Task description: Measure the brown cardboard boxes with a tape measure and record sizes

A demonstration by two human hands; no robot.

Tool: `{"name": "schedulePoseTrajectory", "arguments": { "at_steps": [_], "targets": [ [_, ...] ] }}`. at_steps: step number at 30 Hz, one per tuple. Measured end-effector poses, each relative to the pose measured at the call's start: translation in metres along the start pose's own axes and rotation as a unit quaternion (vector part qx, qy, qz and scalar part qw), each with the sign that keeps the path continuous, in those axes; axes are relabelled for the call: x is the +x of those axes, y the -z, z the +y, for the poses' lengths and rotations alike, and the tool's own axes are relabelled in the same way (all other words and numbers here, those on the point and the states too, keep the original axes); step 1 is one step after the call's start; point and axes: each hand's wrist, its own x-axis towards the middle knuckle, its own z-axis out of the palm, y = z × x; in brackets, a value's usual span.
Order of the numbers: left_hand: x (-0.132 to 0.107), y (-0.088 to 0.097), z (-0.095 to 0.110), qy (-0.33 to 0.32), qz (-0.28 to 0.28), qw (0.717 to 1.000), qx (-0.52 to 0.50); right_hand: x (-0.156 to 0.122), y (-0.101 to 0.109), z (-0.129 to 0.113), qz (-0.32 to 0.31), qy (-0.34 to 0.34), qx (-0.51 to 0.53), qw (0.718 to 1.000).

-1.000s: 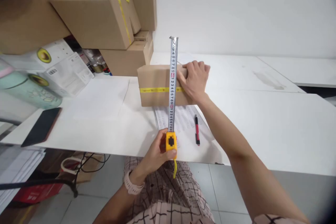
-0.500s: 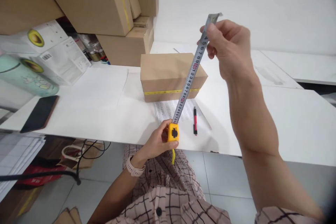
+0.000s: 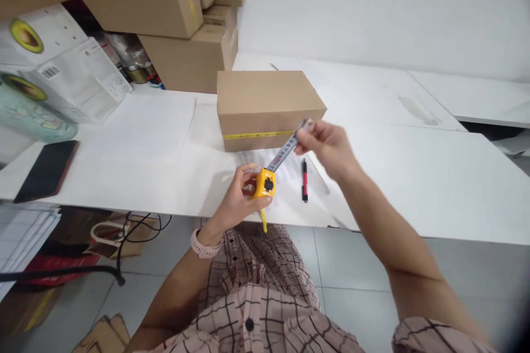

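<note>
My left hand [image 3: 238, 198] is closed around the yellow case of a tape measure [image 3: 264, 183], its short yellow strap hanging below. My right hand [image 3: 329, 146] pinches the end of the silver blade [image 3: 285, 153], which slants up and right out of the case. Just behind the blade stands a closed brown cardboard box [image 3: 265, 94] with a yellow tape band along its lower front. Printed paper [image 3: 317, 171] lies partly under the box. On that paper rests a red and black pen [image 3: 305, 181], to the right of the tape measure.
Stacked cardboard boxes [image 3: 186, 58] fill the back left. A white carton with avocado pictures [image 3: 78, 74], a mint green bottle [image 3: 37, 113] and a dark phone [image 3: 47, 171] are at the left. A black cable [image 3: 120, 253] hangs below the white table's front edge.
My right hand has come down and left toward the case, and the blade drawn out is much shorter. My left hand still holds the tape measure's case. The view has shifted slightly.
</note>
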Motion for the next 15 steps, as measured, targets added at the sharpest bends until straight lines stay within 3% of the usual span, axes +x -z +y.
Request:
{"name": "schedulePoseTrajectory", "arguments": {
  "at_steps": [4,8,10,12,15],
  "targets": [
    [0.019,0.002,0.021,-0.057,0.008,0.988,0.145,-0.026,-0.029,0.048,-0.018,-0.028,0.020,0.999],
    [0.034,-0.001,0.030,-0.087,-0.010,0.955,0.283,-0.033,-0.028,0.071,0.021,-0.035,-0.003,0.999],
    [0.041,-0.001,0.029,-0.101,-0.002,0.924,0.370,-0.036,-0.016,0.076,0.073,-0.042,-0.097,0.992],
    [0.049,0.000,0.027,-0.117,0.005,0.884,0.453,-0.039,-0.003,0.080,0.114,-0.065,-0.239,0.962],
    [0.060,0.002,0.021,-0.126,-0.001,0.836,0.534,-0.046,0.007,0.087,0.073,-0.098,-0.409,0.904]
  ]
}}
